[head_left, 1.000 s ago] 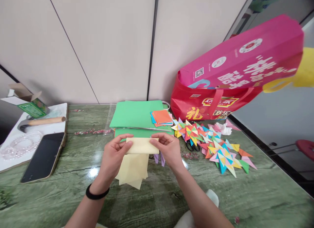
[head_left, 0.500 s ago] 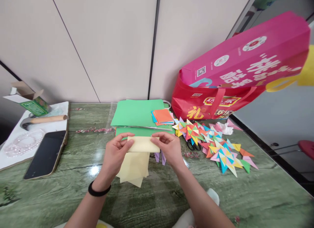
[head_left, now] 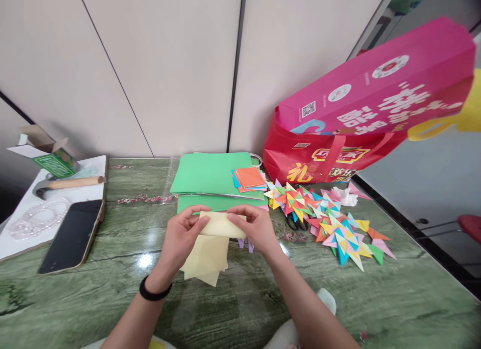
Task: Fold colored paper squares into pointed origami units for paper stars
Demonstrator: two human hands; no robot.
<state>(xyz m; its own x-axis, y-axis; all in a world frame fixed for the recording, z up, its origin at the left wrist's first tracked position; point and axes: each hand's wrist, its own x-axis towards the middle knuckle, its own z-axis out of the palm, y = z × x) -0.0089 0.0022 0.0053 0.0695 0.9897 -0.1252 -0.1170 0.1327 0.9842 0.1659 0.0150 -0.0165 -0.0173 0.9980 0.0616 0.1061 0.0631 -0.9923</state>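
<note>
We see only the black loops (head_left: 296,225) jutting from under the paper stars (head_left: 342,235), purple pieces (head_left: 250,246) topped by the concealing cream paper (head_left: 221,225), and a red seat (head_left: 470,224) cropped at right.

Even, fairly bright light, seemingly from above, washed the pale wall panels (head_left: 169,63) and struck a hard white glare off the glossy counter (head_left: 124,304) beside the left wrist (head_left: 165,270), with a smaller glint near the right one. Soft grey shadow lay on the wall behind the red bag (head_left: 281,156) and thickened to near black beyond the white board (head_left: 15,249) (the upper right corner was murky too), while the pale yellow paper (head_left: 221,226) between the fingers (head_left: 199,225) looked rather bleached. Wide-lens distortion tilted the panel seams and stretched the outer edges, where the red seat (head_left: 469,225) blurred.
</note>
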